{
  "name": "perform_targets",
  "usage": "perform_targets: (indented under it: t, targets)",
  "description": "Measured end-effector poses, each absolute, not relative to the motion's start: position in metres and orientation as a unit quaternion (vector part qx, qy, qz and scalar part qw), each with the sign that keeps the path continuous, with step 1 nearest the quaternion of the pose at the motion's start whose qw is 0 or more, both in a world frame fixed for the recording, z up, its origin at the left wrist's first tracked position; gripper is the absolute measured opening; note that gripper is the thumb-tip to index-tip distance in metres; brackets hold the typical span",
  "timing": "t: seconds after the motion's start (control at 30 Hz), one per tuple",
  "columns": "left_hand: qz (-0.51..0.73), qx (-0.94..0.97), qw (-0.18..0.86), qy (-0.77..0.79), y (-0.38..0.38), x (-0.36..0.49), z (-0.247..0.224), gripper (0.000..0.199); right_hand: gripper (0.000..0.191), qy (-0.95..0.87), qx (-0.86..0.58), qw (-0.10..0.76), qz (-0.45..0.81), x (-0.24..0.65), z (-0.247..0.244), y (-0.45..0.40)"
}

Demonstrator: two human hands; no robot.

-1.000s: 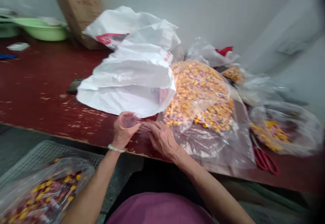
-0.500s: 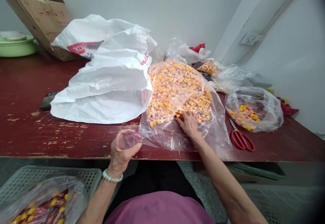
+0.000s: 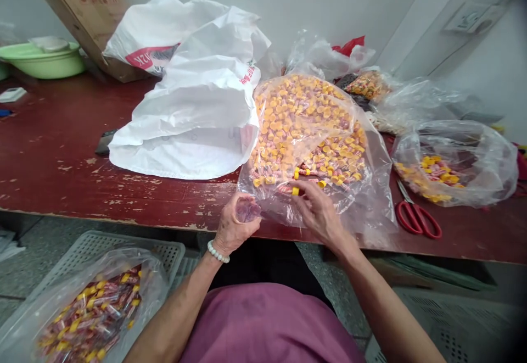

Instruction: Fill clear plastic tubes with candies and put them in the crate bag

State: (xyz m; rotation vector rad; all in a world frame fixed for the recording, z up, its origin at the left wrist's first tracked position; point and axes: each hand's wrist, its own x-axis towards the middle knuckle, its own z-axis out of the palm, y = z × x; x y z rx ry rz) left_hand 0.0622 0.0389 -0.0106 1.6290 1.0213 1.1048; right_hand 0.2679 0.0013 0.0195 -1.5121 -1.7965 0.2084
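Observation:
My left hand curls around a small clear plastic bag, whose rounded opening faces up near the table's front edge. It may be another thin clear wrapper; its exact kind is hard to tell. Between the fingertips of my right hand is a yellow-capped tube with a reddish body. That hand is over the front of a large clear bag packed with many such tubes. A few tubes lie loose by the bag's mouth, just beyond my fingers.
Red-handled scissors lie right of the large bag, before a smaller clear bag of tubes. A white woven sack spreads on the left. Below the table, a plastic basket holds another bag of tubes. A green basin stands far left.
My right hand has drawn back from the tubes toward me and now pinches one tube. My left hand has turned, with the clear plastic still in it. The whole view has shifted.

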Motion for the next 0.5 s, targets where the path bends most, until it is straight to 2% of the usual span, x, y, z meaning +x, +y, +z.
perform_targets:
  t: [0.2, 0.27, 0.4, 0.5]
  targets:
    - [0.421, 0.711, 0.405, 0.391, 0.035, 0.07, -0.006, 0.035, 0.037, -0.802, -0.535, 0.263, 0.04, 0.24, 0.042, -0.023]
    - [0.419, 0.714, 0.407, 0.385, 0.035, 0.071, -0.005, 0.034, 0.041, -0.799, -0.517, 0.3, 0.061, 0.242, 0.043, -0.021]
    - [0.425, 0.707, 0.413, 0.386, 0.036, 0.071, -0.005, 0.035, 0.038, -0.735, -0.523, 0.427, 0.062, 0.239, 0.036, -0.02]
    - [0.428, 0.693, 0.424, 0.396, 0.035, 0.07, -0.007, 0.037, 0.046, -0.75, -0.528, 0.396, 0.058, 0.228, 0.022, -0.023]
